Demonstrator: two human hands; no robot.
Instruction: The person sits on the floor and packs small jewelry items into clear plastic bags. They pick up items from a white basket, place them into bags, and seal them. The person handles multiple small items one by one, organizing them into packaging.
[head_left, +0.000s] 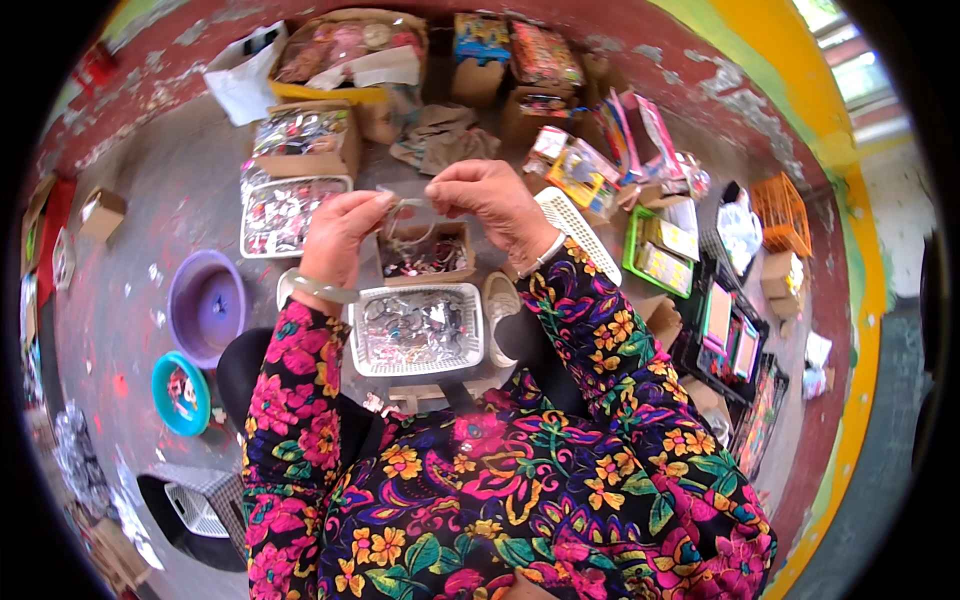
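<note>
My left hand (341, 230) and my right hand (492, 203) are raised close together in front of me. A thin, pale, see-through loop (411, 239) hangs between them; its exact kind is unclear. My left thumb and fingers pinch it at one side. The right fingertips are pressed together at its upper end. Beneath the hands sits an open cardboard box (461, 270) with small dark and pink pieces in it. Nearer to me is a white plastic basket (358, 345) filled with small, clear-wrapped pieces.
At left stand a purple basin (180, 309) and a teal basin (160, 400). Beyond my left hand are a white tray (247, 240) of small pieces and cardboard boxes (346, 135). A green basket (634, 252), black crate (735, 380) and orange crate (783, 215) stand at right.
</note>
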